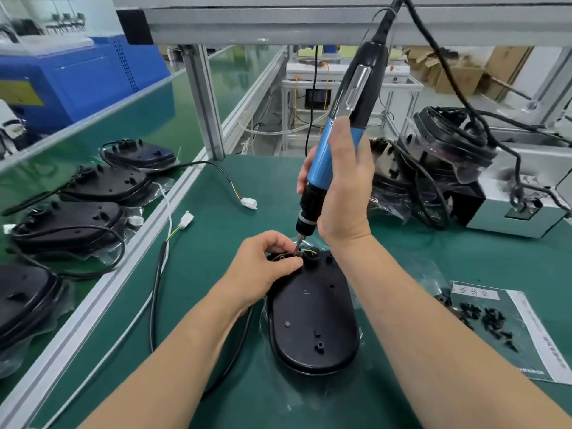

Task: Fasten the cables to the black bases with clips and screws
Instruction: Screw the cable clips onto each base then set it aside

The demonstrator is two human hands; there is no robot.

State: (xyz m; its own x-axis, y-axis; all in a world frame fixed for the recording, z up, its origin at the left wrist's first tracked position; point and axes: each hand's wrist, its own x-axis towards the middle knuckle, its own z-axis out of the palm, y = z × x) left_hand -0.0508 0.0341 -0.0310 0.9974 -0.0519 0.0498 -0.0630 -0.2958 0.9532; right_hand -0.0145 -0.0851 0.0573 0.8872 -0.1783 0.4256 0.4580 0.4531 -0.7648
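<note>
1. The black base [312, 317] lies flat on the green mat [216, 193] in the lower centre of the frame, narrow end away from the person.
2. Thin coloured wires [310, 251] show at that far end. A black cable [155, 286] loops off to the left of the base.
3. The left hand [266, 267] has its fingers curled, pinching the base's far end. What lies under the fingertips is hidden.
4. The right hand [343, 187] is wrapped round the blue barrel of an electric screwdriver [328, 156]. The tool is tilted, and its bit tip is down at the far end, just beside the left fingers.
5. Loose black screws [486, 323] lie on a printed sheet [526, 329] at lower right.
6. More bases [93, 224] lie along the left side, and a stack of bases [433, 156] stands at upper right.
7. A white connector [249, 202] lies on the mat, left of the tool.
</note>
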